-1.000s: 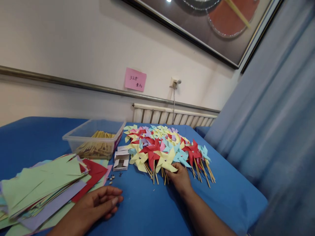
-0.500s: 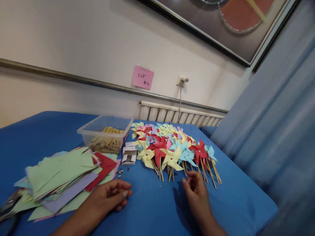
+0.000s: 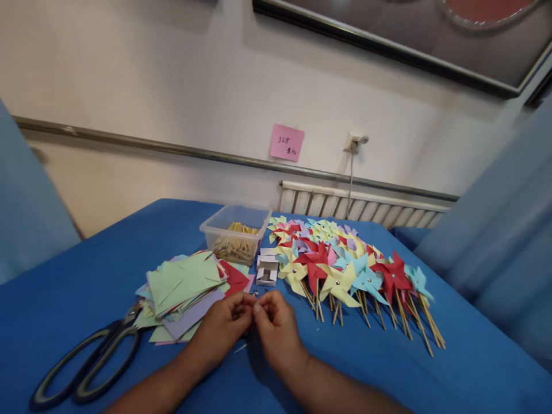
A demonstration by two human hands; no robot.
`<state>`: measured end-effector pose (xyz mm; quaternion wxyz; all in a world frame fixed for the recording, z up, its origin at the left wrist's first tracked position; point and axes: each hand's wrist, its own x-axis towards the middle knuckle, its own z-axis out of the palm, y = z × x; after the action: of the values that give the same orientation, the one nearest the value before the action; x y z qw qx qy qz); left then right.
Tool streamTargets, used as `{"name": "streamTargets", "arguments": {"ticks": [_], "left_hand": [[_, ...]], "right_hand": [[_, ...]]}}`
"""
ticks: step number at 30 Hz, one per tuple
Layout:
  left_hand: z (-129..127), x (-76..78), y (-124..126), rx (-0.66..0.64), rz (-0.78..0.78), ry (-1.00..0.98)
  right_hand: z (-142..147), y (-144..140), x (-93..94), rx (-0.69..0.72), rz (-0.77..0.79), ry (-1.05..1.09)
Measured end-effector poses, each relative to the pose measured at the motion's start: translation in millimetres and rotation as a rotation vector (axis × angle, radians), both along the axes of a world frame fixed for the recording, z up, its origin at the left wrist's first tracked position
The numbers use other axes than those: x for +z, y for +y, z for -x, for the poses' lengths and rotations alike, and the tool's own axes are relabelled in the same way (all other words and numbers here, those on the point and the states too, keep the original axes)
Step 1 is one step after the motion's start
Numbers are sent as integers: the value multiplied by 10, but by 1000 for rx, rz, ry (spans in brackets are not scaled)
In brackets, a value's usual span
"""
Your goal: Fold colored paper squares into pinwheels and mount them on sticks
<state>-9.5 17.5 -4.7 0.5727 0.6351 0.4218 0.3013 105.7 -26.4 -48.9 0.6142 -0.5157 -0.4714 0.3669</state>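
Observation:
My left hand (image 3: 227, 319) and my right hand (image 3: 277, 329) meet low in the middle of the view, fingertips touching. Both are closed in a pinch; whatever lies between the fingertips is too small or hidden to name. Just beyond the fingers, small metal fasteners (image 3: 256, 293) lie partly covered by my hands. Left of my left hand is a stack of cut coloured paper (image 3: 185, 282), pale green on top. To the right of my right hand lie many paper pinwheels (image 3: 338, 283) on thin sticks, in yellow, red, blue and purple.
Large scissors (image 3: 103, 352) rest at the lower left, blades by the paper. Behind the stack stands a clear plastic box (image 3: 210, 231) of short sticks. A small open white box (image 3: 267, 272) sits beside it. Blue cloth (image 3: 357, 379) covers the table; a wall and radiator (image 3: 319, 202) are behind.
My right hand has left the pinwheel sticks and come to my left hand, so the fingertips now meet. The view has turned left, bringing the whole scissors into sight.

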Motion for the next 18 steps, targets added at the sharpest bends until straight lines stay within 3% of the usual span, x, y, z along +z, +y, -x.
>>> {"name": "streamTargets", "arguments": {"ticks": [4,10,14,18], "left_hand": [[61,111,79,177,-45,10],[203,272,96,408,-323,60],[385,386,216,572,-569,276],[635,461,436,479,-703,593]], "right_hand": [[-83,-18,-123,67,66,-16],[-114,-107,-138,193,144,-89],[-107,-145,-66,249,175,-214],[-126,-186,13,284,213,-298]]}}
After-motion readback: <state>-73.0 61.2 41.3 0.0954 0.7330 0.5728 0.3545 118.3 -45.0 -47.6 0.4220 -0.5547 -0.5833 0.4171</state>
